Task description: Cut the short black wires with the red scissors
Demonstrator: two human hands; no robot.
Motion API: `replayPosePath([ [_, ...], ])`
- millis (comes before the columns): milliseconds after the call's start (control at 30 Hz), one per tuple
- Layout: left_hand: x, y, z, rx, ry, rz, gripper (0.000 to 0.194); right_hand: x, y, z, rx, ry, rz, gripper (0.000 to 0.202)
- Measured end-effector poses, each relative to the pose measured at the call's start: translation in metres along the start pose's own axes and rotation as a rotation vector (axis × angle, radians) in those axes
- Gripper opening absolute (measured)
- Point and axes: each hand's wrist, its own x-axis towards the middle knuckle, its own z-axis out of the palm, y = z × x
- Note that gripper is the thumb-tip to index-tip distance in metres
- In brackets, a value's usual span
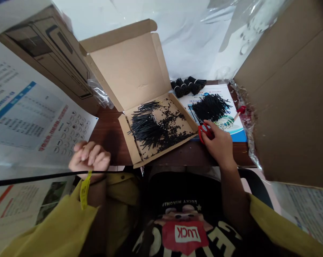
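"Red-handled scissors [200, 131], one pair: where do you have them?"

"On my feed they sit just beside the box's near right corner, in the right hand [219, 142], its fingers clamped on the handles. I can't make out how the blades stand."

"And the left hand [90, 157]?"

"Well apart from them, left of the box, fingers curled inward; whether they close on anything, I cannot tell. One black cable [43, 176] crosses at the wrist, where one yellow tag [84, 191] shows."

"Count what lies around the scissors for me."

"One open cardboard box [129, 67], holding one heap of black strands [147, 126] and scattered black bits [173, 132], too many to count. Near the right hand I see one cluster of pale loops [225, 123] and one loose pile of black pieces [211, 107], both on a blue-edged sheet [238, 134]. Behind that pile I count four banded black bundles [195, 87], side by side."

"Farther out?"

"One brown table [108, 125] underneath, and two large cartons [292, 89], one each side."
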Motion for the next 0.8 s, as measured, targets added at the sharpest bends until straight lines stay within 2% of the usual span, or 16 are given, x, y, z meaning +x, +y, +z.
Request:
replayPosePath([
  [133,0.060,0.042,-0.001,0.089,0.103,-0.008,0.032,0.010,-0.007,-0.009,-0.073,-0.043,-0.005,0.041],
  [200,0.080,0.052,0.001,0.158,0.176,-0.018,0.031,0.018,-0.010,-0.017,-0.084,-0.086,-0.060,0.040],
  [267,0.092,0.054,0.007,0.248,0.262,-0.033,0.033,0.028,-0.012,-0.027,-0.085,-0.092,-0.096,0.040],
  [300,0.096,0.052,0.010,0.291,0.285,-0.028,0.035,0.032,-0.013,-0.031,-0.089,-0.070,-0.100,0.040],
  [400,0.102,0.041,0.018,0.348,0.257,0.027,0.034,0.047,-0.017,-0.041,-0.084,-0.028,-0.111,0.040],
  [567,0.105,0.032,0.012,0.214,0.205,0.070,0.021,0.068,-0.036,-0.045,-0.016,-0.076,-0.200,0.036],
  [700,0.111,0.037,0.002,-0.031,0.262,0.037,0.017,0.084,-0.050,-0.033,0.174,-0.102,-0.232,0.030],
  [800,0.123,0.043,0.004,-0.261,0.251,0.030,0.018,0.093,-0.056,-0.013,0.501,-0.198,-0.133,0.028],
])
